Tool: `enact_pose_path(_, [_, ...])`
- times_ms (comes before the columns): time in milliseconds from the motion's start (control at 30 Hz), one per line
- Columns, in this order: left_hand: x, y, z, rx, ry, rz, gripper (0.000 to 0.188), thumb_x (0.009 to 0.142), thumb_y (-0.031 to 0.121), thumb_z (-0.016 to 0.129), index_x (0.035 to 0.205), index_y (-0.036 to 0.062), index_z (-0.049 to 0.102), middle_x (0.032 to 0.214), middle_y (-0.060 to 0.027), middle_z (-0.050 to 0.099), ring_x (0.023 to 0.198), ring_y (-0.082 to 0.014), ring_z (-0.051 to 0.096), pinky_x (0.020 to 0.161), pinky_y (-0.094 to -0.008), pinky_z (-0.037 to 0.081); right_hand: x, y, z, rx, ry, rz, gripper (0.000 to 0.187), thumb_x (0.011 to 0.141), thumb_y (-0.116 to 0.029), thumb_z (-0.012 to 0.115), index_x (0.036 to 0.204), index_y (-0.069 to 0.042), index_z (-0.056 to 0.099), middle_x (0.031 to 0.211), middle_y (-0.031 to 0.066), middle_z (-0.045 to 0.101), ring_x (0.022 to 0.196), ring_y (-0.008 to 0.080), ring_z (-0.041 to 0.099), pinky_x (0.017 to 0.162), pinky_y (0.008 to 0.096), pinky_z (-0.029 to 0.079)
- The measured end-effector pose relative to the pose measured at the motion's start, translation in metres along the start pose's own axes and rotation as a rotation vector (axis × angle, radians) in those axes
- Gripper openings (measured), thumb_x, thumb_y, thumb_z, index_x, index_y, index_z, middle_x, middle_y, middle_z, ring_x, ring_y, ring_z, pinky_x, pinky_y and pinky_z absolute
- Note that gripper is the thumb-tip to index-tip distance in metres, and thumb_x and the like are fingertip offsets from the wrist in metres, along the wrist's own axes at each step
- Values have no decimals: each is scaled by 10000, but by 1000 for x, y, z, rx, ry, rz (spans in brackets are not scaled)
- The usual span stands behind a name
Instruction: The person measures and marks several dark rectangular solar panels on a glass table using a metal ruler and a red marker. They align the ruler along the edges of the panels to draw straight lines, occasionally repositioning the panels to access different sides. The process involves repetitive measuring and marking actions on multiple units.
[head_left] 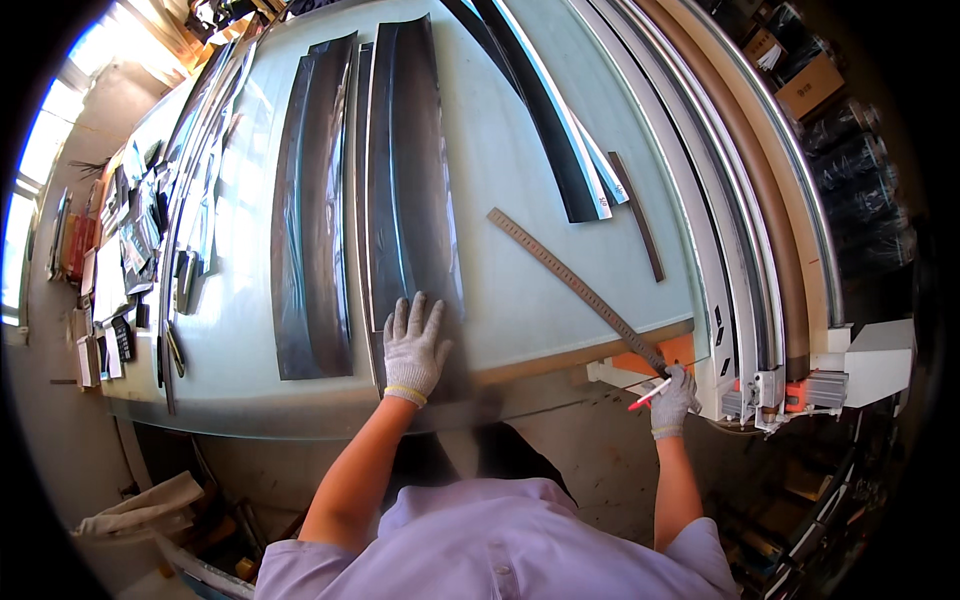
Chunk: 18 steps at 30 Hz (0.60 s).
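My left hand [412, 347], in a pale knitted glove, lies flat with fingers spread on the near end of a long dark sheet strip [408, 170]. Beside it to the left is a second wide dark strip [315, 205] with a glossy surface, and a narrow strip [364, 200] runs between the two. My right hand [675, 402], gloved too, is closed around a white and red pen [648, 395] at the table's near right corner. A long metal ruler [575, 285] slants across the glass, its near end at my right fingers; whether they also grip it, I cannot tell.
Black and white strips [560, 150] lie at the far right, near a short dark strip [637, 218]. A long rail and roller assembly [775, 200] borders the glass-topped table [490, 300] on the right. Offcuts and tools [135, 240] crowd the left edge.
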<state>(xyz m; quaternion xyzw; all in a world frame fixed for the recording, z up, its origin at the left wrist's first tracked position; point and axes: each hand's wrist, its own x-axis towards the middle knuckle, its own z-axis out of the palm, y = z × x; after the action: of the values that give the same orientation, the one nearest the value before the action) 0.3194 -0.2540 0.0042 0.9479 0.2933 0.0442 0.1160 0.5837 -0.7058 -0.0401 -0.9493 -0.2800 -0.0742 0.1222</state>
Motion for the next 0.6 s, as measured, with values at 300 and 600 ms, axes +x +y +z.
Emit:
enact_pose_path(300, [9,34,-22,-273,-6,-65,644,943,292,733,1526,104,535,1487,-183,576,1403,-427,495,1178,-544,382,-56,-38,-6,445,-92,227,292,845,0,808,1101,-46,675,886,92,674,774,200,656,688,322,551])
enact_pose_path(600, [66,43,-180,-1659,339,-331,382,1114,357,572,1291,25,634,860,-52,672,770,-128,651,718,-284,540,15,-377,-58,727,50,-316,379,887,-136,805,1239,-61,688,1009,143,736,839,350,724,735,427,579])
